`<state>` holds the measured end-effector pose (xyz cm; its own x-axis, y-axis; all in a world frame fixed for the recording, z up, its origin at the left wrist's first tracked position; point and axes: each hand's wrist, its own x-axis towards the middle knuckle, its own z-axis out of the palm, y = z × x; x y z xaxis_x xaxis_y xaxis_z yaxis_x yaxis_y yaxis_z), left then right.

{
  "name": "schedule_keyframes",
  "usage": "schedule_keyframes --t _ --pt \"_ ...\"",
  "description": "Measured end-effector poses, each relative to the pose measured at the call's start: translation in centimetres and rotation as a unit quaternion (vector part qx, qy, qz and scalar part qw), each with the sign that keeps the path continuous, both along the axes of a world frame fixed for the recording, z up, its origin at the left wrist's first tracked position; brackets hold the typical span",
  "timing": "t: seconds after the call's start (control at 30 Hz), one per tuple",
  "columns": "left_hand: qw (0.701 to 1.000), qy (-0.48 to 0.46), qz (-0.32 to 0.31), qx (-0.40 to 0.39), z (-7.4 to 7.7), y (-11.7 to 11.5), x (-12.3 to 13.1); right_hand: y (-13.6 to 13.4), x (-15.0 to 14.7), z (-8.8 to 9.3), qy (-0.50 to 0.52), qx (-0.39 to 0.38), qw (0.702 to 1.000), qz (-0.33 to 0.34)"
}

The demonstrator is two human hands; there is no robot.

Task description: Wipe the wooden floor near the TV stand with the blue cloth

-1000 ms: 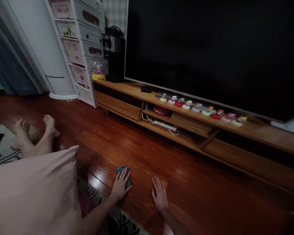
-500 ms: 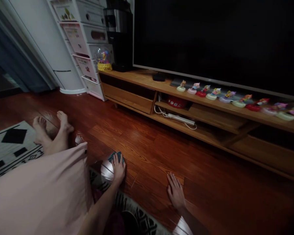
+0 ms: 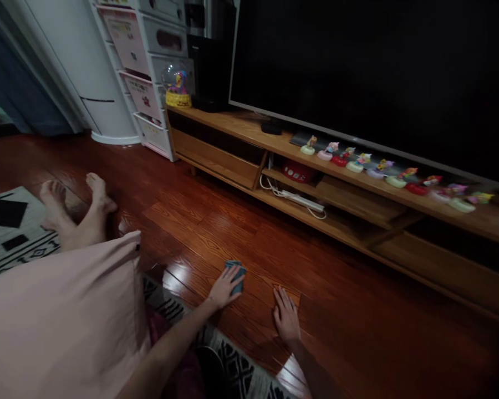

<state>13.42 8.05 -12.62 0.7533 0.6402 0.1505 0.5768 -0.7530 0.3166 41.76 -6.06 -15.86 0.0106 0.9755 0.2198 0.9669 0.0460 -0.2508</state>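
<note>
On the reddish wooden floor (image 3: 216, 227), before a low wooden stand (image 3: 212, 160), we lay our left hand (image 3: 224, 288) palm down over a small blue cloth (image 3: 238, 285), fingers spread apart across it, its edges showing beyond them. Our right hand (image 3: 288, 318) rests flat on the boards near the cloth, holding nothing, its fingers straight and slightly apart. Above us, a row of colorful figurines (image 3: 376, 173) lines the stand in front of a large dark television (image 3: 357, 72); a white power strip (image 3: 303, 200) and its cord lie on the shelf below. To our left, a pink cushion (image 3: 66, 316) fills the foreground, with a pair of bare feet (image 3: 96, 194) beyond it, beside a black-and-white patterned rug (image 3: 31, 224).
</note>
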Motion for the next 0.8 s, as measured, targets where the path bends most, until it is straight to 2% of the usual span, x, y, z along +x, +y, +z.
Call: schedule_keyframes --t 0.1,0.2,0.27,0.37,0.5,0.57,0.63,0.7,0.8 --pt "0.981 0.018 0.191 -0.002 0.4 4.2 -4.8 0.0 0.0 -0.1 0.001 0.002 1.0 -0.001" --pt "0.929 0.023 0.368 0.011 0.2 6.4 -10.7 0.0 0.0 -0.2 0.004 0.004 1.0 -0.004" --pt "0.898 0.014 0.439 0.037 -0.3 6.4 -13.8 0.1 0.0 -0.3 0.004 0.006 1.0 -0.003" --pt "0.88 0.02 0.471 0.057 -1.2 5.4 -15.9 0.2 -0.1 -0.2 0.006 0.005 1.0 -0.003" --pt "0.89 0.027 0.452 0.047 -1.3 4.3 -14.6 0.2 -0.2 0.2 0.009 -0.001 1.0 -0.009" --pt "0.916 0.029 0.4 0.03 -0.9 3.8 -12.9 0.2 -0.3 0.3 0.007 0.002 1.0 -0.009" --pt "0.953 0.037 0.3 0.003 -0.4 2.6 -10.5 0.2 -0.3 0.3 0.005 0.007 1.0 -0.008" --pt "0.983 0.054 0.172 -0.028 0.2 0.6 -7.5 0.2 -0.3 0.4 0.002 0.012 1.0 -0.009" --pt "0.994 0.088 -0.002 -0.068 0.6 -3.2 -2.5 0.3 -0.4 0.5 -0.002 0.013 1.0 -0.012"
